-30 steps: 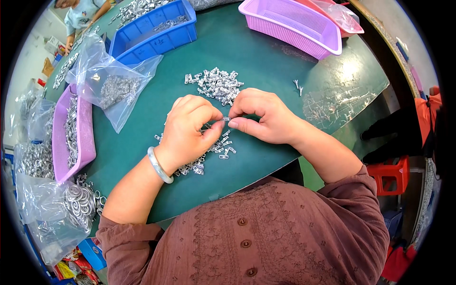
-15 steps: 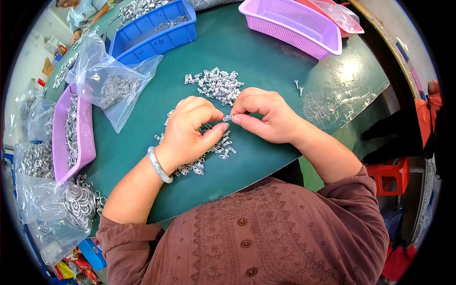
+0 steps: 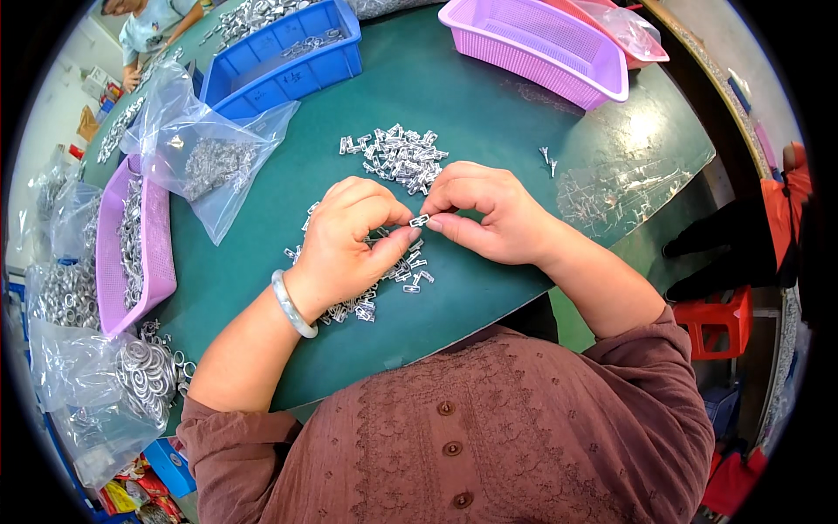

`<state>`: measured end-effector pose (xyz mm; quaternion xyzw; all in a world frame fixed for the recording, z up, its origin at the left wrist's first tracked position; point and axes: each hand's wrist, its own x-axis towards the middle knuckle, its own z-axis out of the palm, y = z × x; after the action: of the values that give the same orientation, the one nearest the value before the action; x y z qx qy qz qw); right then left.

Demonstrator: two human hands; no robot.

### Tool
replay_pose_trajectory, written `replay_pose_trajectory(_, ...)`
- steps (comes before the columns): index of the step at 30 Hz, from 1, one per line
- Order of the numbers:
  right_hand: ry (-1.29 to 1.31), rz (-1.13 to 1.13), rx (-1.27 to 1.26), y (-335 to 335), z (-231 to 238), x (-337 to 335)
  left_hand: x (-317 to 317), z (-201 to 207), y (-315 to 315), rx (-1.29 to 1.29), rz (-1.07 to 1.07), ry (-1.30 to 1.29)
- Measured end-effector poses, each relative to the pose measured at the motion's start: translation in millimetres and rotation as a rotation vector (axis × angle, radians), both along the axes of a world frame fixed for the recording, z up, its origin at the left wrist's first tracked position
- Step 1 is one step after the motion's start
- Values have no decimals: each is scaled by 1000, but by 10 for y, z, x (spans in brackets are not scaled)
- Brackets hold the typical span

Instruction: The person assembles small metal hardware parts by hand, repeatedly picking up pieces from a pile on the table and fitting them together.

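Observation:
Between my fingertips, over the green table [image 3: 471, 306], is a small silvery metal buckle-like piece [image 3: 419, 221]. My left hand [image 3: 353, 231], with a pale bangle [image 3: 294, 304] at the wrist, pinches its left end between thumb and forefinger. The thumb and forefinger of my right hand [image 3: 489, 214] close on its right end. Just beyond my hands lies a heap of similar metal pieces [image 3: 406, 157]. A second pile of such pieces [image 3: 353, 307] is partly hidden under my left hand, and a few loose ones [image 3: 419, 279] lie beside it.
A blue bin [image 3: 288, 65] and a clear bag of metal parts [image 3: 218, 166] stand far left, near a purple basket of parts [image 3: 161, 262]. Metal rings [image 3: 147, 375] spill at the left edge. Another purple basket [image 3: 541, 57] stands far right. A person [image 3: 153, 31] works at the far left.
The small piece has turned a little between my fingertips, so its open frame shows more. Both hands stay nearly in place. The far person's hand has shifted slightly.

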<state>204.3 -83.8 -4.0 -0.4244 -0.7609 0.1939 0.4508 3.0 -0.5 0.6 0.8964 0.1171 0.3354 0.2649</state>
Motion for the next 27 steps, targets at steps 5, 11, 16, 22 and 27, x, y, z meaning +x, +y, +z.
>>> replay_pose_trajectory(5, -9, 1, 3, 2, 0, 6, 0, 11, -4, -10, -17, -6)
replay_pose_trajectory(11, -19, 9, 4, -5, 16, 4, -3, 5, -2, -6, -12, -13)
replay_pose_trajectory(16, -19, -21, 29, 5, 9, 11, -6, 6, 1, -14, -16, 2)
replay_pose_trajectory(22, -131, -285, 54, 35, -66, 96, -10, 19, 3, 29, -29, 48)
replay_pose_trajectory(27, -381, -387, -15, 21, -92, 104, -20, 12, 6, 31, -103, 109)
